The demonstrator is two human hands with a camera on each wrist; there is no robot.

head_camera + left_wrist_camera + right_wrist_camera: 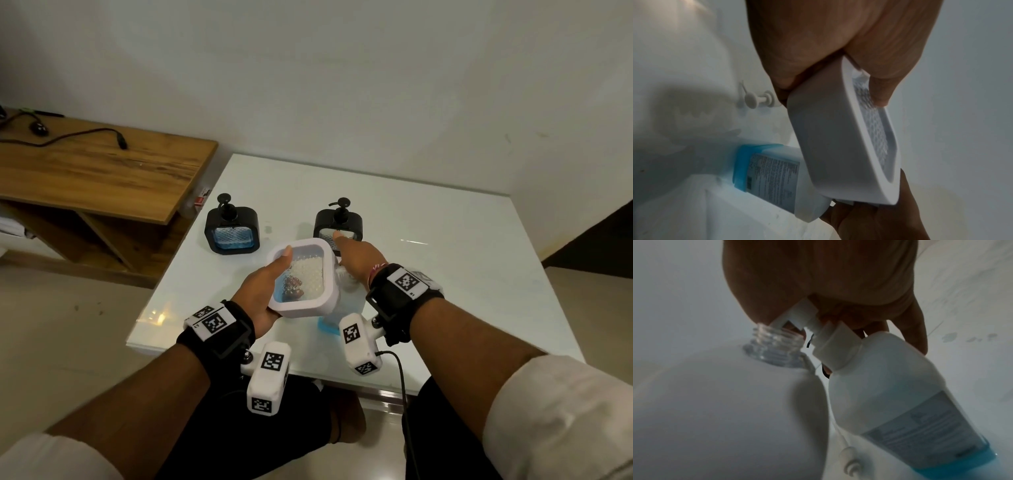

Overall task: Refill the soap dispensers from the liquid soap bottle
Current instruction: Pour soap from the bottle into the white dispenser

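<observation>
My left hand (265,289) grips a white square dispenser (298,310), tilted above the table with my thumb across its window. The dispenser's clear threaded neck (777,347) is uncapped. Beside it stands the white liquid soap bottle (900,386) with a blue base (327,324). My right hand (356,260) grips the bottle's pump head (797,316), with its nozzle at the open neck. The dispenser's loose white pump (756,100) lies on the table. Two black dispensers (232,230) (352,222) stand upright further back, pumps fitted; my right index finger partly hides the right one.
All of this sits on a glossy white table (445,257) whose near edge is just above my knees. A wooden desk (102,168) with cables stands to the left, lower and separated by a gap. A plain wall runs behind.
</observation>
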